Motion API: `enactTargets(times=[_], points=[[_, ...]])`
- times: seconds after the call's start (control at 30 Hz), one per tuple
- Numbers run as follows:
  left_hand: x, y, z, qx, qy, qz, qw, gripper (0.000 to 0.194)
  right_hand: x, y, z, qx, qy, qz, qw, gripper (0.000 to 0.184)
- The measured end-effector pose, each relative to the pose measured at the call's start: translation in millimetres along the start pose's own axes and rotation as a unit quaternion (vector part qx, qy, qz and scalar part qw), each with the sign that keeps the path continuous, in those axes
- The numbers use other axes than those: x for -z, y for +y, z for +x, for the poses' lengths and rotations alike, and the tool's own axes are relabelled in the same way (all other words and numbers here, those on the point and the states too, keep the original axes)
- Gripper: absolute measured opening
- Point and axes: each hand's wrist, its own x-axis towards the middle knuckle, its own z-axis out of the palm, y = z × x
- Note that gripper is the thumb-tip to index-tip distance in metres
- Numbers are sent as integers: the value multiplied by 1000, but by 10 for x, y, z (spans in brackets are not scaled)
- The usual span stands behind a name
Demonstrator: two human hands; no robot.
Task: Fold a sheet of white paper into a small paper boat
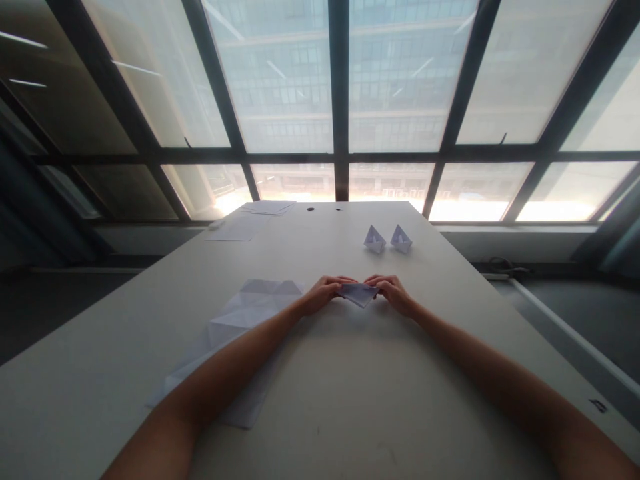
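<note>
Partly covered folded paper (359, 295), fingers (383, 285) indistinct

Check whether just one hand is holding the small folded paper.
No, the left hand and the right hand both hold the folded paper, one at each end.

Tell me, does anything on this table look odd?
Mildly: creased paper sheets, partly hidden by the left forearm, lie askew, unlike the two folded paper shapes standing side by side. The held paper shows no obvious damage.
</note>
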Motion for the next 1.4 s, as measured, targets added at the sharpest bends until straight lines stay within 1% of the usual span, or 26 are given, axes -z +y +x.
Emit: enactTargets(times=[0.07,0.1,0.17,0.23,0.37,0.47,0.53,0.6,0.7,0.77,0.83,0.93,1.0,1.07,1.2,1.3,1.4], points=[[-7,21,-15,6,-20,-36,999,46,-4,-11,-4,9,17,-39,999,35],[-10,25,-19,11,-20,-33,999,47,-10,-10,-2,17,24,-70,997,35],[-17,20,-16,16,-14,3,1000,46,-29,8,11,33,25,-129,991,34],[-23,1,1,12,-6,50,999,44,-52,42,25,46,19,-162,986,30],[-39,-38,34,4,3,103,995,52,-76,121,35,58,18,-175,983,30],[-77,-16,11,-28,-15,181,983,51,-67,160,33,56,22,-177,982,30],[-125,37,-34,-63,-52,228,970,46,-59,171,34,56,28,-183,981,28],[-183,109,-89,-87,-115,243,959,45,-53,175,39,66,39,-190,979,27],[-270,212,-152,-109,-215,239,941,54,-57,171,48,84,49,-199,975,25],[-320,254,-173,-120,-250,258,926,55,-65,165,51,85,50,-199,975,25],[-357,264,-182,-128,-259,298,910,50,-75,158,51,82,51,-195,976,24],[-372,219,-183,-148,-254,342,893,32,-84,148,49,79,54,-194,976,25],[-352,156,-175,-169,-239,352,889,20,-86,144,48,78,55,-196,976,25],[-314,77,-159,-182,-210,358,891,13,-86,142,47,77,53,-200,975,25],[-203,-62,-105,-182,-118,382,899,16,-82,144,46,70,49,-199,976,25],[-104,-125,-54,-163,-38,444,880,17,-65,152,58,58,66,-206,975,30],[-24,-164,-8,-142,11,485,863,16,-35,166,84,52,115,-217,968,37]])
